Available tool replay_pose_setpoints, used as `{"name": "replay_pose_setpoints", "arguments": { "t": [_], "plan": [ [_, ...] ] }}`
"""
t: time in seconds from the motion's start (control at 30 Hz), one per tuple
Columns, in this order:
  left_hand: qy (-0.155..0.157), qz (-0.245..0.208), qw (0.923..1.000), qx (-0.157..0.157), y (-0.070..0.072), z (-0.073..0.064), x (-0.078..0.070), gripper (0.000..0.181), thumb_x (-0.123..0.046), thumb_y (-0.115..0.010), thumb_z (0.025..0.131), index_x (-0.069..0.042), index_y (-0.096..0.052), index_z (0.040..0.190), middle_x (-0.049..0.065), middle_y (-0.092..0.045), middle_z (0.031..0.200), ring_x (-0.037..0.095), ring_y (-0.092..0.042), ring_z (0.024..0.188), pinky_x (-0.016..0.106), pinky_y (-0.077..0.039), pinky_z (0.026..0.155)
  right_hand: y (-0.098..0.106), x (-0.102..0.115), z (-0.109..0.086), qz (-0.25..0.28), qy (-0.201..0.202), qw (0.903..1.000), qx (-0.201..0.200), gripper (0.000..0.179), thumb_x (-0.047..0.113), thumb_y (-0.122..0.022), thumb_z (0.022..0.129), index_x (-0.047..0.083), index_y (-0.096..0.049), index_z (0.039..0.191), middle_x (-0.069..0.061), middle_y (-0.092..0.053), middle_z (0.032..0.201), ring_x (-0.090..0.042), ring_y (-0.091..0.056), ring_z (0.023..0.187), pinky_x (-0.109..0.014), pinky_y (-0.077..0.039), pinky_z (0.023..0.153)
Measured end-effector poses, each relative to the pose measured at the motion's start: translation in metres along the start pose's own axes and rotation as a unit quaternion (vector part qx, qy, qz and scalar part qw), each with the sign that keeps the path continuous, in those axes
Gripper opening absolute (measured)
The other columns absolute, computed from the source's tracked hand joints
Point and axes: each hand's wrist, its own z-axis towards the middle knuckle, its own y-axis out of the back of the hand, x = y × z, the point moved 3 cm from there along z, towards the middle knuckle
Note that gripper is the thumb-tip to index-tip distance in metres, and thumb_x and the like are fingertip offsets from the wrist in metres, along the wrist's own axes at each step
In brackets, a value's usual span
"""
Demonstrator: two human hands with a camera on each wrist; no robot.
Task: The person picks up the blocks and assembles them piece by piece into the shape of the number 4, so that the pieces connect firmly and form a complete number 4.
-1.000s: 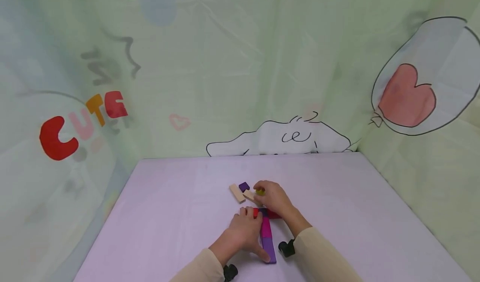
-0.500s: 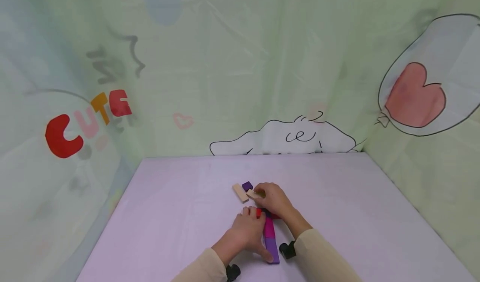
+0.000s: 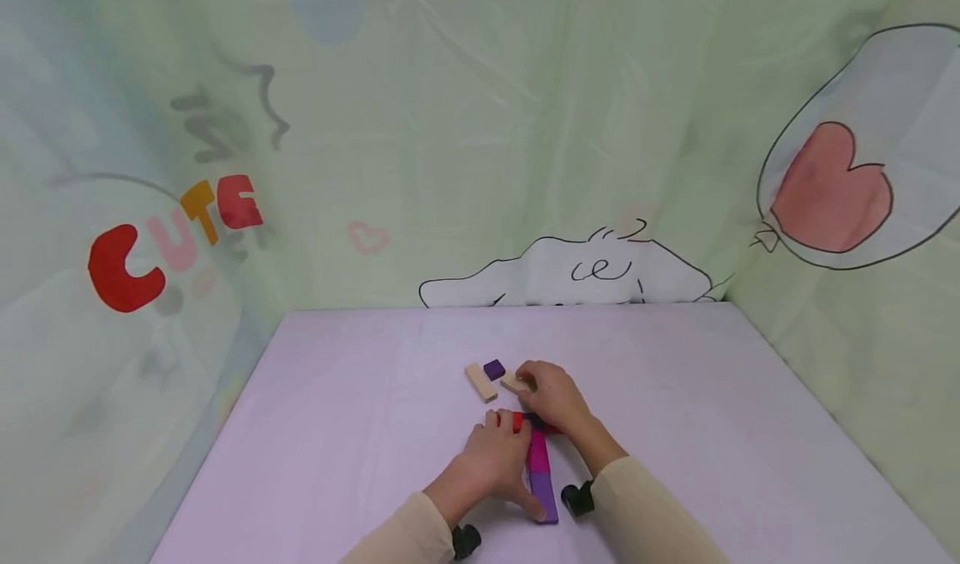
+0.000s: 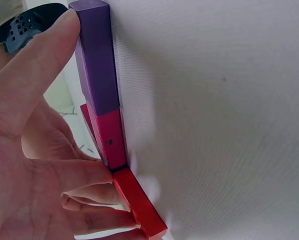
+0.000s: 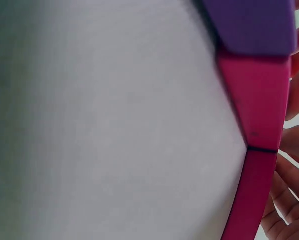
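Note:
On the table a purple block (image 3: 543, 496) and a magenta block (image 3: 538, 452) lie end to end. A dark block (image 3: 534, 420) and red blocks (image 3: 518, 421) cross their far end. My left hand (image 3: 495, 462) rests along them, thumb touching the purple block and fairly straight fingers against a red block (image 4: 139, 202). Beyond, my right hand (image 3: 553, 393) pinches a plain wooden block (image 3: 513, 382), partly hidden by its fingers. In the right wrist view, fingers show at the right edge behind the magenta block (image 5: 259, 97); whose they are, I cannot tell.
Another plain wooden block (image 3: 481, 382) and a small dark purple block (image 3: 494, 369) lie just left of the right hand. A printed curtain (image 3: 480, 131) hangs behind and beside the table (image 3: 360, 397). Black devices (image 3: 577, 499) sit at both wrists.
My right hand has gone from a yellow piece, now out of sight, to the plain wooden block, which has shifted slightly away and right. The left hand has stayed on the joined blocks.

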Motion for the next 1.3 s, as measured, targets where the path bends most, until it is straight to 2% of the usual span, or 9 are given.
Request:
{"name": "replay_pose_setpoints", "arguments": {
  "t": [0.23, 0.5, 0.77, 0.9, 1.17, 1.3],
  "plan": [
    [0.001, -0.004, 1.0000, -0.002, 0.001, -0.001, -0.001, 0.121, -0.079, -0.085, 0.057, -0.015, -0.048, 0.153, 0.016, -0.046, 0.152, 0.032, -0.045, 0.134, 0.044, -0.050, 0.107, 0.003, -0.004, -0.003, 0.002, -0.025, 0.9995, -0.019, 0.033, 0.012, -0.076, 0.089, 0.006, -0.070, 0.121, -0.012, -0.073, 0.114, -0.026, -0.065, 0.100, -0.049, -0.056, 0.095],
    [-0.002, 0.000, 1.0000, -0.002, 0.004, -0.004, -0.003, 0.120, -0.079, -0.085, 0.058, -0.015, -0.049, 0.153, 0.016, -0.047, 0.151, 0.031, -0.046, 0.133, 0.044, -0.051, 0.106, 0.003, -0.002, -0.005, 0.016, -0.065, 0.9969, -0.041, 0.032, 0.020, -0.076, 0.091, 0.004, -0.069, 0.118, -0.013, -0.072, 0.102, -0.024, -0.063, 0.087, -0.045, -0.058, 0.084],
    [-0.003, -0.008, 1.0000, 0.000, 0.004, -0.004, -0.002, 0.118, -0.078, -0.085, 0.059, -0.016, -0.049, 0.153, 0.015, -0.047, 0.152, 0.030, -0.045, 0.133, 0.044, -0.050, 0.108, 0.008, 0.010, -0.010, 0.031, -0.062, 0.9953, -0.068, 0.018, 0.014, -0.074, 0.088, 0.002, -0.068, 0.101, -0.009, -0.068, 0.087, -0.022, -0.059, 0.076, -0.034, -0.052, 0.067],
    [-0.004, -0.008, 1.0000, 0.000, 0.005, -0.005, -0.002, 0.118, -0.078, -0.085, 0.059, -0.015, -0.049, 0.153, 0.014, -0.047, 0.150, 0.029, -0.045, 0.132, 0.044, -0.050, 0.107, 0.008, 0.012, -0.012, 0.036, -0.071, 0.9950, -0.060, 0.011, 0.012, -0.071, 0.088, 0.005, -0.064, 0.093, -0.006, -0.062, 0.081, -0.020, -0.056, 0.074, -0.029, -0.045, 0.061],
    [-0.007, 0.000, 1.0000, -0.003, 0.006, -0.005, -0.002, 0.119, -0.079, -0.085, 0.059, -0.014, -0.049, 0.153, 0.014, -0.047, 0.149, 0.029, -0.044, 0.129, 0.042, -0.050, 0.105, 0.006, 0.012, -0.015, 0.024, -0.057, 0.9958, -0.067, 0.008, 0.011, -0.071, 0.088, 0.006, -0.066, 0.091, -0.006, -0.063, 0.082, -0.020, -0.056, 0.074, -0.031, -0.045, 0.063],
    [-0.002, -0.006, 1.0000, 0.001, 0.007, -0.006, -0.002, 0.119, -0.077, -0.085, 0.059, -0.015, -0.049, 0.153, 0.014, -0.047, 0.149, 0.029, -0.045, 0.130, 0.043, -0.050, 0.107, 0.005, 0.011, -0.016, 0.018, -0.054, 0.9961, -0.068, 0.012, 0.014, -0.072, 0.090, 0.006, -0.069, 0.098, -0.009, -0.065, 0.086, -0.022, -0.057, 0.076, -0.035, -0.049, 0.066]
  ]
}}
